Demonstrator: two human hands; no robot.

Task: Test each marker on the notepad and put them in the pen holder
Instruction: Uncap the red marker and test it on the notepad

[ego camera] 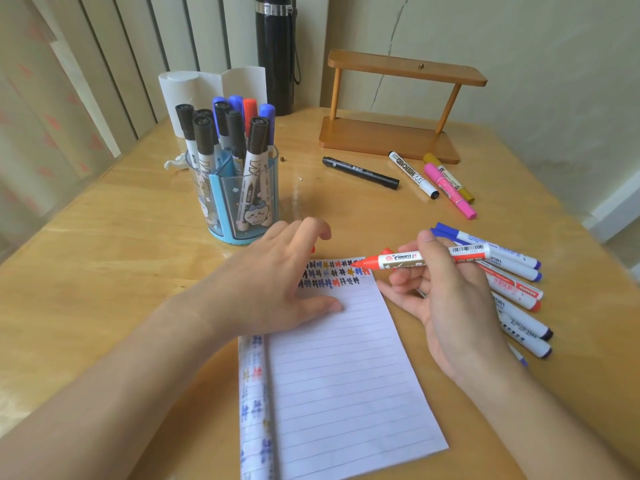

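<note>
Above the notepad [339, 368], an uncapped red-tipped marker [429, 258].

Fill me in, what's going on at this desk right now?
A person is partway through testing markers. The right hand holds an uncapped red marker, its tip at the rows of test marks at the top of the notepad. The left hand rests on the pad's upper left corner. A bit of red shows by its fingers, possibly the cap. The pen holder already has several markers in it, and a pile of markers lies beside the right hand.
</note>
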